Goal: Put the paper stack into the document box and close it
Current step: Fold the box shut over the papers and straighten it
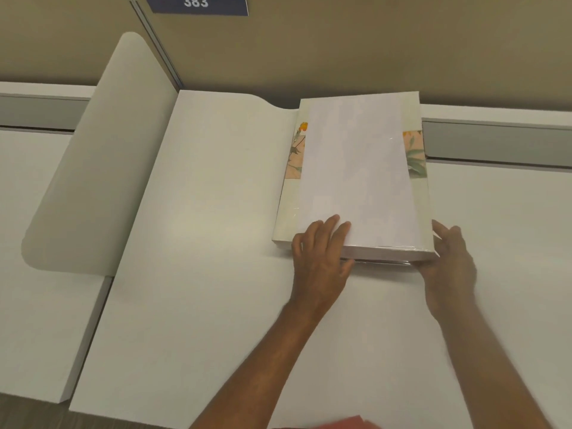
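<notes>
Paper stack (pixel 356 174) on box (pixel 286 212), near corners grasped by left hand (pixel 320 258) and right hand (pixel 448 258); sign (pixel 198 3) reads "383"; bare desk (pixel 201 243) left of grip.

A single head-worn view looks forward and steeply down onto the counter (pixel 216 274). It sits close above, both hands within reach. The beige wall (pixel 340 51) closes the top.

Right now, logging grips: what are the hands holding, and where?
Both hold the white paper stack at its near end: left hand at the left corner, right hand at the right.
</notes>
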`<state>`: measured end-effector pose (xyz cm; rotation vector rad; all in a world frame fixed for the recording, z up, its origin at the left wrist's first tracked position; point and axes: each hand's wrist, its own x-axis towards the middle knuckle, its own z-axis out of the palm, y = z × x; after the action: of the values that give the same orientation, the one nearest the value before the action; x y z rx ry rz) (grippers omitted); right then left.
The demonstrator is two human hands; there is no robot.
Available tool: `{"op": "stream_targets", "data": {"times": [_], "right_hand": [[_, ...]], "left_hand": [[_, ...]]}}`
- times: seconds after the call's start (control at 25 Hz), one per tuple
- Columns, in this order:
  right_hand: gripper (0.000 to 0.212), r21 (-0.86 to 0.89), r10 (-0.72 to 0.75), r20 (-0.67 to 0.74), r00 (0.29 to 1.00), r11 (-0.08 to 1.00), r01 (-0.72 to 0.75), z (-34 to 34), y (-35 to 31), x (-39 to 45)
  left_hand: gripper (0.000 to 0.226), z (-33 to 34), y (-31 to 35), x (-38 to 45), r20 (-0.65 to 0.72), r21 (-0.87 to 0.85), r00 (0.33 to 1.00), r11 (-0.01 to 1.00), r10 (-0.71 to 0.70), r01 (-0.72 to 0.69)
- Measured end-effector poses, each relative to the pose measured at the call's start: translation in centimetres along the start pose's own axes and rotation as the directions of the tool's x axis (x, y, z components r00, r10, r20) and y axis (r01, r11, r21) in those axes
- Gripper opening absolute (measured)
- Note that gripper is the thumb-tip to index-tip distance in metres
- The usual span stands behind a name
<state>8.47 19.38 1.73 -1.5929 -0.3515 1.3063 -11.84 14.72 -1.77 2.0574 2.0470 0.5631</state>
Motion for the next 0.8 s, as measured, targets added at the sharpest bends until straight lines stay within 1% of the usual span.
{"op": "stream_targets", "data": {"times": [0.04,0.08,0.12,0.16,0.2,0.24,0.28,0.32,0.36,0.4,0.44,0.52,0.6,0.72,0.8], "right_hand": [[0.033,-0.034,-0.010,0.020,1.000,0.999,0.010,-0.4,0.1,0.1],[0.027,-0.071,-0.029,0.036,0.999,0.997,0.031,-0.8,0.1,0.2],[0.023,-0.113,-0.052,0.041,0.998,0.992,0.057,-1.1,0.3,0.4],[0.022,-0.160,-0.077,0.045,0.996,0.984,0.083,-1.3,0.5,0.7],[0.026,-0.200,-0.087,0.061,0.994,0.975,0.098,-1.2,0.4,0.9],[0.035,-0.235,-0.091,0.078,0.993,0.966,0.107,-1.1,0.2,0.9],[0.041,-0.272,-0.082,0.100,0.992,0.956,0.107,-0.9,0.3,0.8],[0.043,-0.314,-0.069,0.116,0.991,0.944,0.102,-0.6,0.5,0.7],[0.041,-0.341,-0.072,0.093,0.993,0.935,0.100,-1.1,0.2,0.8],[0.036,-0.351,-0.089,0.054,0.995,0.931,0.102,-2.1,0.0,0.9],[0.031,-0.354,-0.097,0.044,0.994,0.929,0.106,-1.8,0.2,0.7],[0.026,-0.375,-0.111,0.008,0.994,0.921,0.106,-1.5,0.0,0.8],[0.014,-0.454,-0.129,-0.011,0.992,0.884,0.110,-1.1,-0.3,1.2],[0.026,-0.535,-0.095,-0.013,0.995,0.842,0.074,-1.5,0.2,1.4],[0.027,-0.554,-0.089,-0.010,0.996,0.830,0.069,-1.8,0.5,1.4]], "left_hand": [[0.066,0.1,-0.3,-0.2,0.015,-0.023,1.000,0.999,0.028,-0.027],[0.066,0.1,-0.6,-0.4,0.009,-0.061,1.000,0.998,0.023,-0.022],[0.065,-0.1,-1.1,-0.4,-0.027,-0.105,0.999,0.994,-0.035,0.031],[0.062,-0.3,-1.7,-0.3,-0.081,-0.156,0.985,0.978,-0.152,0.138],[0.061,-0.6,-2.3,0.0,-0.116,-0.228,0.940,0.930,-0.321,0.289],[0.060,-1.0,-3.0,0.2,-0.090,-0.331,0.856,0.826,-0.510,0.457],[0.060,-1.4,-3.8,0.3,0.014,-0.451,0.756,0.671,-0.654,0.589],[0.059,-1.9,-4.9,0.3,0.156,-0.559,0.669,0.493,-0.727,0.666],[0.056,-1.8,-5.1,0.5,0.325,-0.636,0.619,0.319,-0.715,0.703],[0.054,-1.5,-4.4,0.6,0.451,-0.659,0.591,0.196,-0.669,0.726],[0.053,-1.7,-4.7,0.3,0.493,-0.671,0.582,0.144,-0.647,0.727],[0.049,-1.7,-4.3,0.0,0.489,-0.706,0.598,0.114,-0.635,0.699],[0.045,-1.6,-4.1,-0.2,0.475,-0.727,0.611,0.109,-0.634,0.678],[0.046,-1.8,-3.7,-0.3,0.469,-0.724,0.617,0.126,-0.632,0.679],[0.046,-1.8,-4.0,-0.2,0.461,-0.724,0.621,0.137,-0.634,0.676]]}}
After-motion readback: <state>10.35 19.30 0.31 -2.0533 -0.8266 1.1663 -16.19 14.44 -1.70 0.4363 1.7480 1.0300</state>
